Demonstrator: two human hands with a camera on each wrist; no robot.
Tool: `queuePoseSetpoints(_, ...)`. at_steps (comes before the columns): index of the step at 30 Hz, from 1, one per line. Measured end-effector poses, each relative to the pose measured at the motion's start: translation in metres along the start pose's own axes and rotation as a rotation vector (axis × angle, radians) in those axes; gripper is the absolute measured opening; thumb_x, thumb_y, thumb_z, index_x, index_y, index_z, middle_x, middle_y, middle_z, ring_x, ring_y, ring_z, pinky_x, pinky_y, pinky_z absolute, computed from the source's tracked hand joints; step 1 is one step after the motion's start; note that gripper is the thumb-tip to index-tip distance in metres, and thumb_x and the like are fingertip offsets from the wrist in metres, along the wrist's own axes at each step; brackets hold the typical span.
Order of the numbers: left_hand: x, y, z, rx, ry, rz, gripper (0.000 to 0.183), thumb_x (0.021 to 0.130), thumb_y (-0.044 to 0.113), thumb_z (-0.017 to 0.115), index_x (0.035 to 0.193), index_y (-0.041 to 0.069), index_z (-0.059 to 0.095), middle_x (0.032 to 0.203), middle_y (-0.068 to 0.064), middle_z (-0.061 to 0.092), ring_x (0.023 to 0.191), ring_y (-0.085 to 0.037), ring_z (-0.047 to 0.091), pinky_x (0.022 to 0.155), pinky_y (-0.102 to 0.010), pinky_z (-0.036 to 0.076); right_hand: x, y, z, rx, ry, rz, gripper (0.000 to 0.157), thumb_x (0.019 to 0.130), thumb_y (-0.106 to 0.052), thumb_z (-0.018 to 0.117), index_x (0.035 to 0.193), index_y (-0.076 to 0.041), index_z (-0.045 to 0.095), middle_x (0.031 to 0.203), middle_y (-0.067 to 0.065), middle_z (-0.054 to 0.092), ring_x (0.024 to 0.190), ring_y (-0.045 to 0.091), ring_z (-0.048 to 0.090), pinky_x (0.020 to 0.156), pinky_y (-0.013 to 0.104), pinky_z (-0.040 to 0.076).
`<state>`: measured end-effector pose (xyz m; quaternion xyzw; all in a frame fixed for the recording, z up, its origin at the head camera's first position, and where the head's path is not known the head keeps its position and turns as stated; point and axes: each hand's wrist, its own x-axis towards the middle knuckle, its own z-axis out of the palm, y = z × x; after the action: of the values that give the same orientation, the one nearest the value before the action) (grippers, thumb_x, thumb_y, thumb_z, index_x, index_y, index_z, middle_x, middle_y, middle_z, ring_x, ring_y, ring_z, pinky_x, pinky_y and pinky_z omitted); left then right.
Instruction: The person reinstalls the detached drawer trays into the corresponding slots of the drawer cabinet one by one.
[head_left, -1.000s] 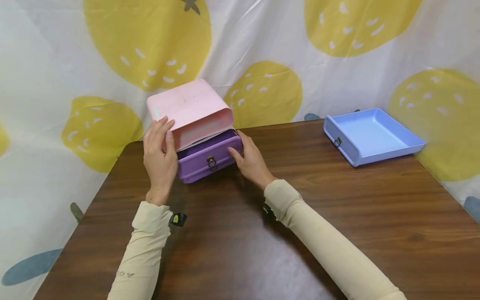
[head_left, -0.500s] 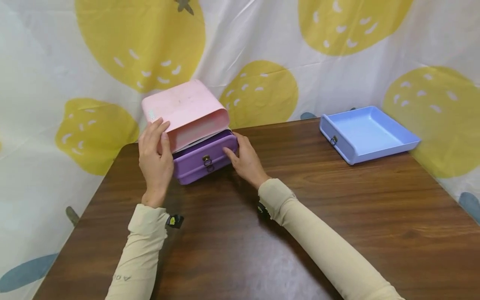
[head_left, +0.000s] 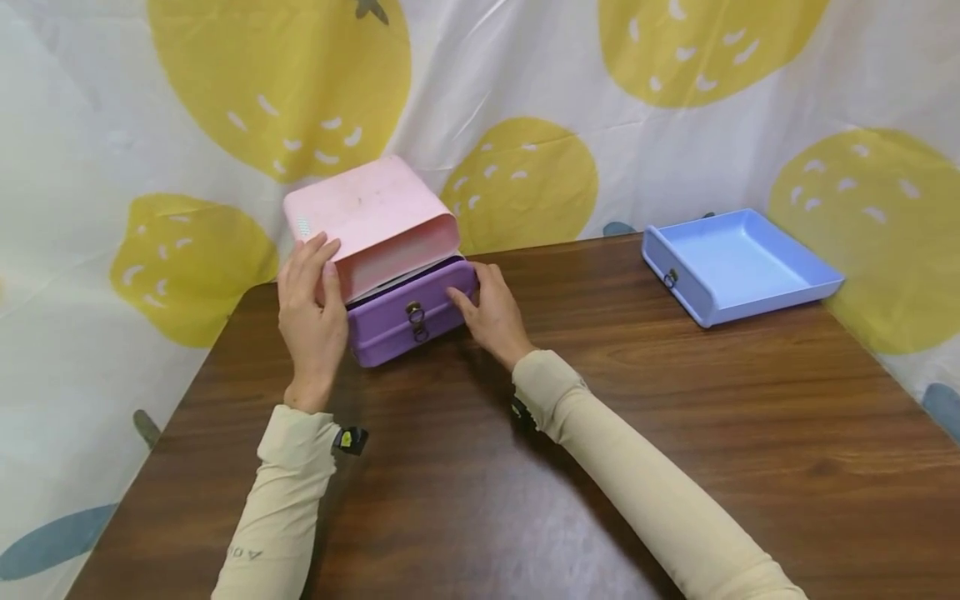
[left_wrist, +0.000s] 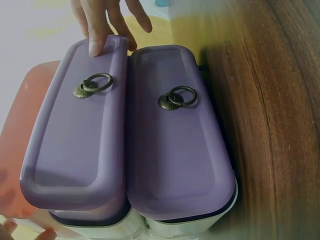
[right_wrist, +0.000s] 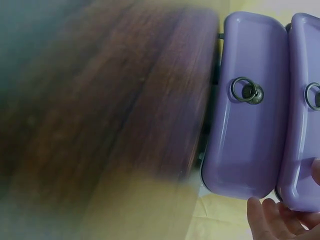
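A small drawer cabinet stands tilted at the back left of the table, with a pink top casing (head_left: 375,200) open at its front. Below it are two purple drawers, an upper one (left_wrist: 80,135) and a lower one (left_wrist: 175,140), each with a bronze ring pull. My left hand (head_left: 311,325) rests on the pink casing's left end, fingers fairly straight over its edge. At the other end, my right hand (head_left: 495,317) grips the upper drawer, thumb on its face and fingers around its side. That drawer's front stands slightly ahead of the cabinet.
On the right part of the brown wooden table (head_left: 600,467) lies a light-blue drawer (head_left: 742,267) with a ring pull, set apart from the cabinet. A white curtain with yellow fruit prints (head_left: 525,183) hangs close behind the table's back edge.
The upper purple drawer has slid further into the cabinet under my right hand, so less of its dark inside shows. My left hand stays on the pink casing.
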<state>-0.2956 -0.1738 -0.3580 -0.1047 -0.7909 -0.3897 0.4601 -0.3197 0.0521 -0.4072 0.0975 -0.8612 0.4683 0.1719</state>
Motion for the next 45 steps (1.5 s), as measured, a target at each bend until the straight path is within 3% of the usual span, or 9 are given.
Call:
queuePoseSetpoints(9,-0.008,0.001,0.003,0.028,-0.031,-0.010,0.030,0.103,0.028,0.050,0.126,0.025,0.069,0.140,0.007,0.062,0.145,-0.019,0.043,0.123,-0.035,0.032,-0.004,0.003,0.001,-0.008,0.035,0.074,0.048,0.094,-0.036,0.066,0.131,-0.009,0.051,0.127,0.010,0.055,0.118,0.027,0.061,0.103,0.043,0.050)
queuePoseSetpoints(22,-0.005,0.001,0.000,0.021,-0.016,0.002,0.029,0.103,0.027,0.050,0.124,0.022,0.070,0.139,0.006,0.063,0.144,-0.019,0.043,0.123,-0.032,0.031,0.004,0.003,0.006,-0.030,0.098,0.047,0.038,0.093,-0.035,0.069,0.117,-0.010,0.054,0.116,0.011,0.059,0.107,0.030,0.062,0.091,0.046,0.052)
queuePoseSetpoints(27,-0.004,0.001,0.001,0.024,-0.016,0.002,0.029,0.103,0.027,0.050,0.125,0.023,0.070,0.139,0.007,0.062,0.145,-0.018,0.042,0.122,-0.031,0.031,0.007,0.005,0.007,-0.047,0.129,0.046,0.033,0.093,-0.033,0.069,0.114,-0.012,0.056,0.112,0.007,0.060,0.102,0.025,0.063,0.086,0.043,0.053)
queuePoseSetpoints(45,0.000,0.000,0.001,0.014,0.016,0.029,0.029,0.103,0.025,0.050,0.124,0.021,0.070,0.138,0.004,0.063,0.143,-0.023,0.044,0.123,-0.029,0.030,0.015,0.003,0.009,-0.022,0.125,0.042,0.032,0.091,-0.033,0.071,0.111,-0.012,0.057,0.113,0.012,0.062,0.103,0.032,0.064,0.084,0.045,0.052)
